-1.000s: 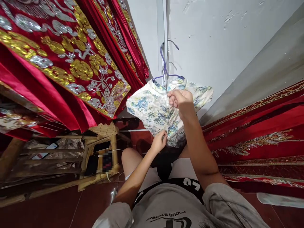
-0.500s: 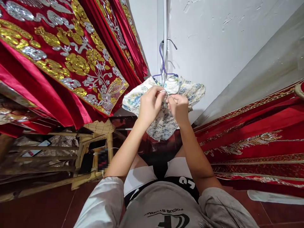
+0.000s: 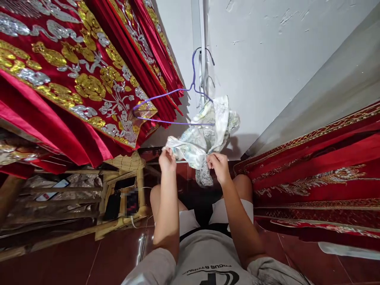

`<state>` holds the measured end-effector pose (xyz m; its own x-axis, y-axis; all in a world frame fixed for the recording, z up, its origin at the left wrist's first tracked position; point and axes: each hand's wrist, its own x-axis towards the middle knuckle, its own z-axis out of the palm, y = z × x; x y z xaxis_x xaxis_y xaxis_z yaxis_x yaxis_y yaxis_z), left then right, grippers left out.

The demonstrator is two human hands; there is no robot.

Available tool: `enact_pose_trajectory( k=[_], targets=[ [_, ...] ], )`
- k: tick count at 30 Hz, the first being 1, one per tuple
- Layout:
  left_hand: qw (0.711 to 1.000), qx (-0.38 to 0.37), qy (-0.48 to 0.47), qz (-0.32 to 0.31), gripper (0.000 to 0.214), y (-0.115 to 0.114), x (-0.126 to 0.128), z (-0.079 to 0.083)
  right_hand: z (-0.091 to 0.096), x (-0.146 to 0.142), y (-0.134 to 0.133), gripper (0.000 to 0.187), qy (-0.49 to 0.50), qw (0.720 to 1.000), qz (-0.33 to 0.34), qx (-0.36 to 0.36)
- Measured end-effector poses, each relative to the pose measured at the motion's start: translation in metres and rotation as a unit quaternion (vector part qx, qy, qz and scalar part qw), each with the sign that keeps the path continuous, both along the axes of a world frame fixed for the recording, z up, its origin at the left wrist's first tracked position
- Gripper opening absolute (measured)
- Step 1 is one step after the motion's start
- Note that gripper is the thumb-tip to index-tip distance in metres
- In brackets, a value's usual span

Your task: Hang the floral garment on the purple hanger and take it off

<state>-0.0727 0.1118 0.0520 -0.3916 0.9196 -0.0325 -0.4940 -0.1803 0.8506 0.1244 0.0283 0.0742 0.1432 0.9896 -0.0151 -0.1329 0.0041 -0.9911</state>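
Note:
A small white floral garment point(image 3: 218, 122) hangs by one side from a purple hanger point(image 3: 166, 94). The hanger's left arm is bare, and its hook rests on a pale upright bar against the wall. My left hand point(image 3: 168, 159) pinches the garment's left end, pulled down below the hanger. With fingers closed, my right hand point(image 3: 218, 163) grips the garment's lower edge near its middle. The grey patterned lower part of the cloth dangles between my hands, bunched up.
Red cloth with gold and silver sequins point(image 3: 92, 87) hangs at the left. More red embroidered fabric point(image 3: 320, 178) lines the right side. A bamboo stand point(image 3: 97, 229) holding phones is at lower left. Behind the hanger rises a white wall point(image 3: 255, 63).
The garment's left side has come off the hanger, baring its left arm. Both hands have moved down, the left one also leftward, drawing the cloth with them.

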Motion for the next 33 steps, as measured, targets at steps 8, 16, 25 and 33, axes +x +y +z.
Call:
enact_pose_trajectory(
  k=[8,16,25,33],
  targets=[
    [0.960,0.120,0.165,-0.193,0.042,-0.043,0.057,0.047,-0.009,0.026,0.001,0.041,-0.148,0.989,0.022,-0.001],
    [0.859,0.254,0.391,-0.212,0.029,-0.059,0.063,0.086,0.040,0.012,0.017,0.084,0.004,0.983,0.185,0.022],
    [0.748,0.170,0.516,-0.380,0.032,-0.048,0.003,0.051,0.091,0.038,0.081,0.011,-0.201,0.956,0.098,0.191],
    [0.649,0.045,0.661,-0.374,0.033,-0.040,-0.066,0.061,0.043,0.070,0.138,0.022,-0.317,0.944,0.002,0.094]
  ],
)
